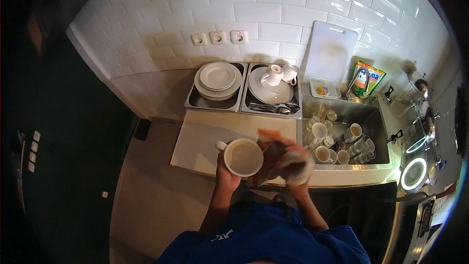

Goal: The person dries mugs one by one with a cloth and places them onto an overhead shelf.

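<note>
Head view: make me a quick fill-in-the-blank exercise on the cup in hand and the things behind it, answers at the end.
1. The white cup is in the person's ____ hand.
2. The wall sockets above the trays number ____.
3. Of these two metal trays, the cutlery lies in the one on the picture's ____.

Missing words: left; three; right.

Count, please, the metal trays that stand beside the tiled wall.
2. The left tray holds stacked white plates; the right tray, between it and the sink, holds a large plate, cups and cutlery. None appears hidden.
</note>
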Motion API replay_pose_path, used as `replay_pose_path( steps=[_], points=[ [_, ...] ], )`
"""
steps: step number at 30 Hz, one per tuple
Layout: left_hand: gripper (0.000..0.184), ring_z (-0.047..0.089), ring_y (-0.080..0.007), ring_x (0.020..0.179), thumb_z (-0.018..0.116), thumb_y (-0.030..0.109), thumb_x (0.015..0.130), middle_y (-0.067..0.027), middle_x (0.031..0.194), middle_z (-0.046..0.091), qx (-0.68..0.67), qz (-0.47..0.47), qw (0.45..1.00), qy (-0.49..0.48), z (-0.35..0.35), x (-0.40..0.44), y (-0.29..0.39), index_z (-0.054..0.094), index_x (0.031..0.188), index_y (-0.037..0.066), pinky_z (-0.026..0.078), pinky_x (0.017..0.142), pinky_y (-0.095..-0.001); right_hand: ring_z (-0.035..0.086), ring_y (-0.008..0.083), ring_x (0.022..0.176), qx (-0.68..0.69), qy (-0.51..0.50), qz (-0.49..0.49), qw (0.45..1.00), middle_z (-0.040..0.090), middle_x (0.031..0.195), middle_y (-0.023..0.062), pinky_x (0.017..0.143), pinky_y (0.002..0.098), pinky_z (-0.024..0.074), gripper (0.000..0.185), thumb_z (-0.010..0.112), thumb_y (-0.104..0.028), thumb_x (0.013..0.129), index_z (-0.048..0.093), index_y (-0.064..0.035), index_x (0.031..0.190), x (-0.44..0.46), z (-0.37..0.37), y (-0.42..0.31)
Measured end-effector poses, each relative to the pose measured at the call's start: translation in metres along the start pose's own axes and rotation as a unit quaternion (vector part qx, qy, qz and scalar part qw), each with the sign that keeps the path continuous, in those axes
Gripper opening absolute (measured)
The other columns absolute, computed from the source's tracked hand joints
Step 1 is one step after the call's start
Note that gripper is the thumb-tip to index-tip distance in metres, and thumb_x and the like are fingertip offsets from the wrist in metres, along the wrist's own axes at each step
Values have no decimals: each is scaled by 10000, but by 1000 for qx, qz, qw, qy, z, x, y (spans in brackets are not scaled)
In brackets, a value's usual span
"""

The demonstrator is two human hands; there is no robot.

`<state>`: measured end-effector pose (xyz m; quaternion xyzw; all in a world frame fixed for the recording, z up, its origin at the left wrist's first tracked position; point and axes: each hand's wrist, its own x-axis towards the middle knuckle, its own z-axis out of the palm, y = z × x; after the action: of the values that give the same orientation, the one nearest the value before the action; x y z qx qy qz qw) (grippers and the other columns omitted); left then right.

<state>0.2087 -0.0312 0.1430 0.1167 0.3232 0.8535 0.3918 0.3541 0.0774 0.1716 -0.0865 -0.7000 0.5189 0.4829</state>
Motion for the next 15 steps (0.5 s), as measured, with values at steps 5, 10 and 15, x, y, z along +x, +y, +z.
replay_pose_path(
  steps=[5,10,15],
  points=[
    [370,550,-206,1025,430,305,929,-108,1077,572,252,121,956,-87,14,4,0,547,1100,-2,434,890,-330,547,272,1075,-37,-206,-8,978,557,1122,146,898,356,451,476,713,10,637,495,-43,1057,37,-13,-42],
    [383,528,-215,1034,470,336,919,-116,1082,556,342,159,921,-101,17,12,-18,578,1050,-7,399,900,-317,560,358,861,-144,-359,-42,921,573,945,150,767,397,459,300,621,-55,687,539,0,969,48,0,0],
    [230,550,-197,955,460,186,925,-103,993,579,410,153,898,-55,19,10,-26,578,990,-1,421,849,-313,551,352,917,-36,-542,95,834,583,1002,188,796,382,448,328,679,-99,667,568,7,957,50,-9,45]
  ],
)
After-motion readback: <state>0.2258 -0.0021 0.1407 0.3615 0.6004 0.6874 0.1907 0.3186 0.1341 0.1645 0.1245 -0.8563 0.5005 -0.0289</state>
